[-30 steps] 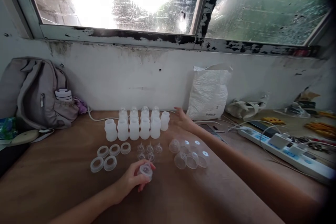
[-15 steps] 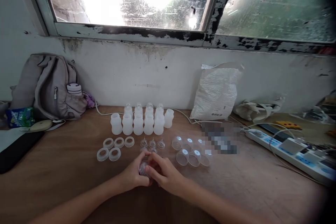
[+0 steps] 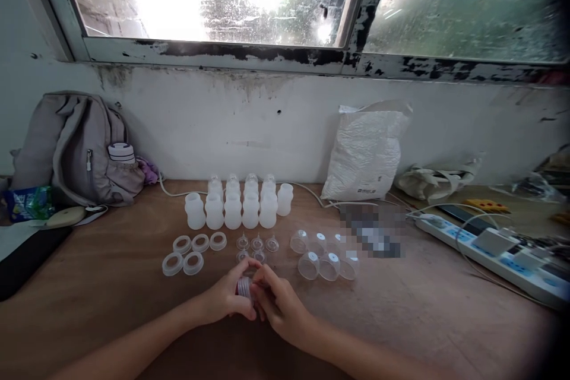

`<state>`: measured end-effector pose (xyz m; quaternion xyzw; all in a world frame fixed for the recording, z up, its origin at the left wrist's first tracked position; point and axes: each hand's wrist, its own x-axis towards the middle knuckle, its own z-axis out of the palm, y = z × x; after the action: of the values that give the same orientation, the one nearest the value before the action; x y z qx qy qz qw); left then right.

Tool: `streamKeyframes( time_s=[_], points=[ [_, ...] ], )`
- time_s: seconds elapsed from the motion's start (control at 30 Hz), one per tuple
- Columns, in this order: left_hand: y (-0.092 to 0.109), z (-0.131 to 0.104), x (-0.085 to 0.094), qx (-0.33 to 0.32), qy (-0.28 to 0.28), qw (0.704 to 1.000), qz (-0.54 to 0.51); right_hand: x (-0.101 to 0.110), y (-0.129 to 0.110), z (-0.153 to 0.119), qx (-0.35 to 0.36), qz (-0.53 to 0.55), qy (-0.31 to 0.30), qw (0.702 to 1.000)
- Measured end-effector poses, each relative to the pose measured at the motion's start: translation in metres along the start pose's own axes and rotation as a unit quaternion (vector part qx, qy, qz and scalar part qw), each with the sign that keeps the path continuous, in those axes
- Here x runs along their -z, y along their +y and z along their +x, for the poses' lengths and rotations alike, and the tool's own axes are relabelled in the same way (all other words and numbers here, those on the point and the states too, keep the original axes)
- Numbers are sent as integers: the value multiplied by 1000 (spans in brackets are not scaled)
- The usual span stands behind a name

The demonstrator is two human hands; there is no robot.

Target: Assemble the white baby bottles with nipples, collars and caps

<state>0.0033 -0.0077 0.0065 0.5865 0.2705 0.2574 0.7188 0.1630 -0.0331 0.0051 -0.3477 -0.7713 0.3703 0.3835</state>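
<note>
A person's left hand (image 3: 225, 298) has its thumb and fingers clamped around one small translucent plastic piece with a ribbed side (image 3: 243, 287), held over the brown wooden table (image 3: 111, 267), toward its near edge. The right hand (image 3: 282, 306) has its fingers bent close together, tips at the piece's right side; whether they grip it cannot be told. Just beyond the hands are five clear, pointed, domed plastic nipples (image 3: 257, 243). Five translucent plastic rings (image 3: 193, 263) lie toward the table's left edge, and six clear round plastic caps (image 3: 308, 265) toward its right. Near the back edge stand ten frosted white, waisted plastic bottles (image 3: 233, 211): five in front, four behind with clear tops, and one at the right end. One grey fabric backpack (image 3: 73, 148) sits at the back left corner, and one white plastic package (image 3: 365, 154) leans on the wall.
</note>
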Motion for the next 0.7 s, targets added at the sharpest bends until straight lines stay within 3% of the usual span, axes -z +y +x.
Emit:
streamKeyframes(
  time_s=[0.33, 0.6, 0.7],
  points=[
    [1, 1, 7, 35, 25, 999, 18, 0, 1, 3, 27, -86, 4, 996],
    [-3, 9, 9, 38, 15, 998, -53, 0, 21, 10, 129, -111, 27, 985],
    [-5, 9, 11, 25, 20, 998, -52, 0, 23, 12, 130, -113, 50, 984]
  ],
)
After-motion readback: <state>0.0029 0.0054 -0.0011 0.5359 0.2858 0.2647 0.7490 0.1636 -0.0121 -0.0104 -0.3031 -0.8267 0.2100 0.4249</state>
